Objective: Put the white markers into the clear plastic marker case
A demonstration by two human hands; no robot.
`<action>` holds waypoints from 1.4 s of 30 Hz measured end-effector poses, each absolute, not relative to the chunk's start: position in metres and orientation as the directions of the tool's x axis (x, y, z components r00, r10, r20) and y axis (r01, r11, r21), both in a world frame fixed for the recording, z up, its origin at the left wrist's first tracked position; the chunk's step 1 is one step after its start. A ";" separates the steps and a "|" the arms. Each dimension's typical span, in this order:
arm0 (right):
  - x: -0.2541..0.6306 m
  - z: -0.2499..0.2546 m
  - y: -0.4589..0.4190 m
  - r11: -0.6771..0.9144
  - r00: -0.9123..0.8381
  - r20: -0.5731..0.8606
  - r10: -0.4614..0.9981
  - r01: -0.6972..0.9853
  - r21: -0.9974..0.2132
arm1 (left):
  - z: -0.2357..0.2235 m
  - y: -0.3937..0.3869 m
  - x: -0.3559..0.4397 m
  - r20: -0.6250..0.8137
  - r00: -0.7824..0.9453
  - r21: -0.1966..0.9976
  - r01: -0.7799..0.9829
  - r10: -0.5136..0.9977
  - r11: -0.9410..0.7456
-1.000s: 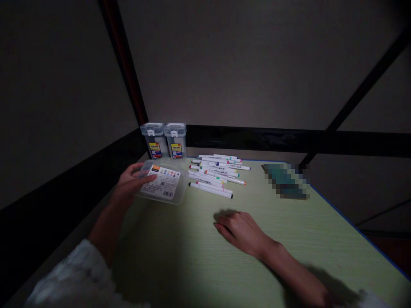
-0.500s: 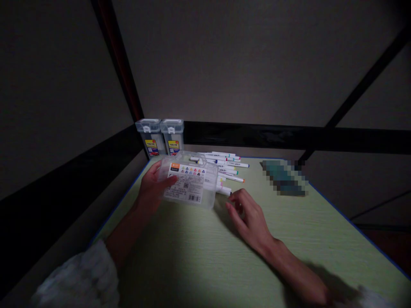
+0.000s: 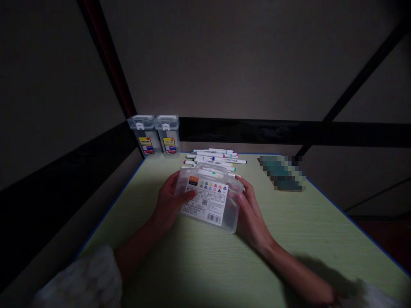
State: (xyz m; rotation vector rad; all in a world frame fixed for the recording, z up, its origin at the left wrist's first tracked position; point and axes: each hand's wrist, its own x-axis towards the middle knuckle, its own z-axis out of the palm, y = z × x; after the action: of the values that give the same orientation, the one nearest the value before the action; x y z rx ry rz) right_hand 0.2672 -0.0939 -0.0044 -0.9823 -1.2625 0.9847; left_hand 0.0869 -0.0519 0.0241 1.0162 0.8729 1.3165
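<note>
Fingers of the left hand (image 3: 167,203) are closed around the left edge of a clear plastic case (image 3: 208,201), thumb on its label; the right hand (image 3: 253,214) grips its right edge, fingers partly curled. The case is at centre frame, above the bench (image 3: 192,265), overlapping white markers (image 3: 215,158) from view. Two lidded containers (image 3: 167,134) stand upper left of them.

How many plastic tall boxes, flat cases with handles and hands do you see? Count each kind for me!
Tall lidded boxes: 2
Flat clear case: 1
Hands: 2
Total: 5
</note>
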 end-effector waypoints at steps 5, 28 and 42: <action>0.265 -0.002 -0.095 0.170 0.071 0.158 0.985 -0.226 -0.959 | 0.017 -0.058 0.097 0.060 0.089 0.943 -0.332 0.994 -0.027; 0.274 -0.003 -0.096 0.414 0.156 0.411 0.898 0.012 -0.910 | 0.019 -0.082 0.093 0.335 0.144 0.940 0.020 0.931 -0.341; 0.268 -0.004 -0.101 0.426 0.164 0.450 0.878 0.164 -0.890 | 0.012 -0.083 0.089 0.424 0.057 0.903 0.054 0.904 -0.427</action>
State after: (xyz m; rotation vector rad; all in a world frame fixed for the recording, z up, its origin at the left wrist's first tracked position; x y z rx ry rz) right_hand 0.2684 -0.1006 -0.0045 -1.0384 -1.3311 0.6675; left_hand 0.0888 -0.0834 0.0123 1.5983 0.9828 1.4589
